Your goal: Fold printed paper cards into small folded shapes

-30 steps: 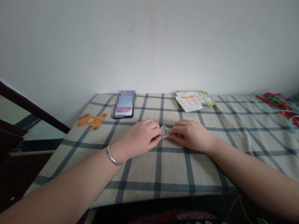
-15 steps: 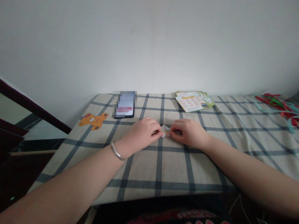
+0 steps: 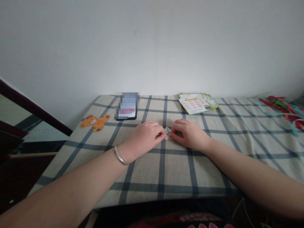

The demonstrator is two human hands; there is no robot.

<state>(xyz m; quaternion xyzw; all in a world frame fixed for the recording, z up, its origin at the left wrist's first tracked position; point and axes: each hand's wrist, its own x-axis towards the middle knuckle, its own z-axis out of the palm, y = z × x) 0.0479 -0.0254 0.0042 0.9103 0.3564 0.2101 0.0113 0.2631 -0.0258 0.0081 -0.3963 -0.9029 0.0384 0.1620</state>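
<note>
So there's a plain pale wall (image 3: 154, 47) up at 12 o'clock, with a tabletop (image 3: 141, 172) in checked cloth pushed up near it. Clock's centred on the one little folded paper (image 3: 167, 132), which sits mid-tabletop between the person's two hands. Left hand (image 3: 147, 133) is at 9 o'clock, right hand (image 3: 188, 134) at 3, each pinching its side of the paper between thumb and fingers, tips almost meeting.

Other stuff, counted: one phone (image 3: 127, 107) at about 10-11, screen blurred out. One flat orange bear figure (image 3: 95, 123) near 9-10. One silver bangle (image 3: 120, 155) on the left wrist, around 8. One pile of printed cards (image 3: 194, 105) at 1-2; can't tell how many. One tangle of red, green and teal ribbons (image 3: 288, 109) out toward 3, strands too jumbled to count.

Roomwise, a good stretch of cloth runs from the paper to the near edge at 6, and another strip toward the wall.

Paper's peak points to 12. Its low edge runs 9 to 3, but fingers hide both ends, so can't confirm the long axis.
</note>
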